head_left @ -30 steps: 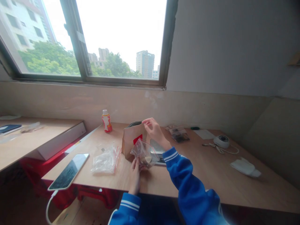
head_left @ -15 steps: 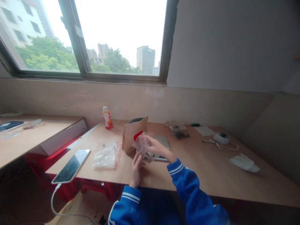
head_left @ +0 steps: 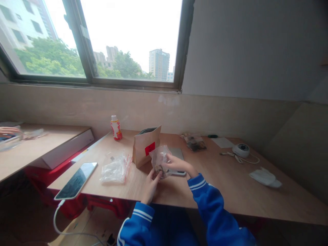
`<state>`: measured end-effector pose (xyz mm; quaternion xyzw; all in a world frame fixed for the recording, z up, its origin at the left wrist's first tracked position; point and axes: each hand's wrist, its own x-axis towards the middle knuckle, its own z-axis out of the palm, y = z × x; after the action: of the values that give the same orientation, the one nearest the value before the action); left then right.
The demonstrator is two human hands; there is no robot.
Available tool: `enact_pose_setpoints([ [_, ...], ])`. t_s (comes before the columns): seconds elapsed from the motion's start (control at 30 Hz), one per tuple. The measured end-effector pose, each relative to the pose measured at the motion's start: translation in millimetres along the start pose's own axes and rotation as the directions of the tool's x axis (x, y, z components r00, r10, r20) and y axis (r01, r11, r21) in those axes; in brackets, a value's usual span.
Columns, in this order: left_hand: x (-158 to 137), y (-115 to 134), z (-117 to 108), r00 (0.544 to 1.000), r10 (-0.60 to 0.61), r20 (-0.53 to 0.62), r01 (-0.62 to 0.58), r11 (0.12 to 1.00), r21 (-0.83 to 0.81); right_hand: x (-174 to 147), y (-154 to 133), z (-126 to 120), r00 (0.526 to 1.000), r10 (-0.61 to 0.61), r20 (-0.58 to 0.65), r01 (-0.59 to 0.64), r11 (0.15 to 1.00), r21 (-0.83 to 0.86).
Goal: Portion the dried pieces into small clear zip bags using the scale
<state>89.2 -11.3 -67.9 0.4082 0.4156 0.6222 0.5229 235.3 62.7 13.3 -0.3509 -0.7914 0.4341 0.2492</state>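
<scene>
Both hands grip a clear plastic bag [head_left: 159, 155] with small dark and pale pieces in its lower part; what the pieces are I cannot make out. My left hand [head_left: 151, 182] closes on the bag's bottom left. At its right side, the fingers of my right hand [head_left: 176, 163] are bent against the plastic. Just behind and to the left stands an upright brown paper pouch [head_left: 141, 150], open at the top, with a red label. Partly hidden beneath the right hand lies a flat grey device [head_left: 180, 173].
To the left are a stack of clear zip bags [head_left: 112, 172], a phone [head_left: 77, 181] on a white cable and a drink bottle [head_left: 116, 128]. Further right lie a filled bag [head_left: 194, 142], a white dome camera [head_left: 241, 150] and white tissue [head_left: 265, 177]. A co-worker's hand [head_left: 9, 130] shows far left.
The bag has moved slightly right and stands more upright, uncovering the pouch's red label. My right hand has shifted right and down along it. A co-worker's hand has appeared at far left.
</scene>
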Motion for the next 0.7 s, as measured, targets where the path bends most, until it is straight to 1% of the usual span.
enact_pose_setpoints([
  [0.03, -0.4, 1.1, 0.5, 1.000, 0.008, 0.004, -0.008, 1.000, -0.010, -1.8, 0.1, -1.8, 0.999, 0.033, 0.023, -0.033, 0.999, -0.032],
  [0.1, -1.0, 3.5, 0.9, 1.000, 0.026, 0.012, -0.026, 0.999, -0.022, -5.0, -0.6, -4.6, 0.994, 0.069, 0.080, -0.066, 0.997, -0.041],
  [0.2, -1.2, 5.0, 0.2, 0.999, 0.052, 0.012, -0.052, 0.999, -0.017, -8.1, -2.8, -6.3, 0.990, 0.071, 0.125, -0.071, 0.997, -0.003],
  [0.4, 0.0, 1.5, -1.7, 0.998, 0.071, 0.001, -0.071, 0.997, 0.007, -10.9, -6.7, -6.2, 0.996, 0.070, 0.058, -0.064, 0.993, -0.094],
  [0.57, -1.0, 3.9, -0.4, 0.998, 0.052, -0.025, -0.052, 0.999, 0.002, -11.6, -6.7, -8.2, 0.997, 0.007, 0.076, -0.008, 1.000, 0.017],
  [0.7, -0.1, 0.6, -1.9, 0.998, 0.045, -0.032, -0.046, 0.999, -0.012, -10.3, -4.6, -11.0, 1.000, -0.021, 0.019, 0.020, 0.999, 0.037],
])
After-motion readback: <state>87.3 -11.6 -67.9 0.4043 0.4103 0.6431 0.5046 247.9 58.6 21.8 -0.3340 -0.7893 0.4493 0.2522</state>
